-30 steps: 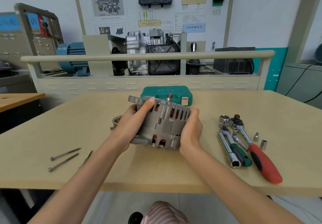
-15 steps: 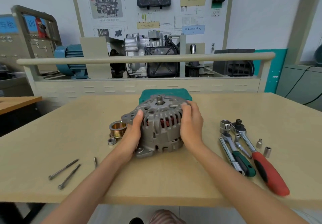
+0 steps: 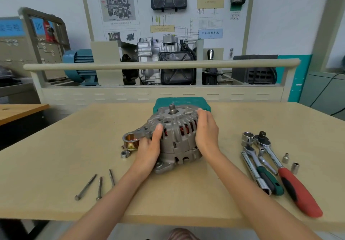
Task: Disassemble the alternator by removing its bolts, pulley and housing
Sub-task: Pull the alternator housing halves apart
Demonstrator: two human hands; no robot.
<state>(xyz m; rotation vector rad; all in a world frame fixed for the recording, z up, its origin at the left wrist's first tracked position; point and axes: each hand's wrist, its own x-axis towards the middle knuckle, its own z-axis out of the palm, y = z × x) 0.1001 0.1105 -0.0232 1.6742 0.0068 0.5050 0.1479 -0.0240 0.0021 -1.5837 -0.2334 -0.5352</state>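
**Bare arms, striped cloth below**

Both forearms are bare to the frame's edge, with no sleeves, gloves, watch or rings on the left hand [image 3: 149, 146] or the right hand [image 3: 207, 133]. Pink-and-white striped clothing [image 3: 182, 234] shows at the bottom edge.

I've set the alternator [image 3: 175, 139] down upright on the table [image 3: 56, 146], shaft up, hands now gripping its sides.

Both hands, left hand [image 3: 149, 146] and right hand [image 3: 206, 133], grip the alternator [image 3: 175, 137] at frame centre. 3 bolts [image 3: 99, 187] lie lower left.
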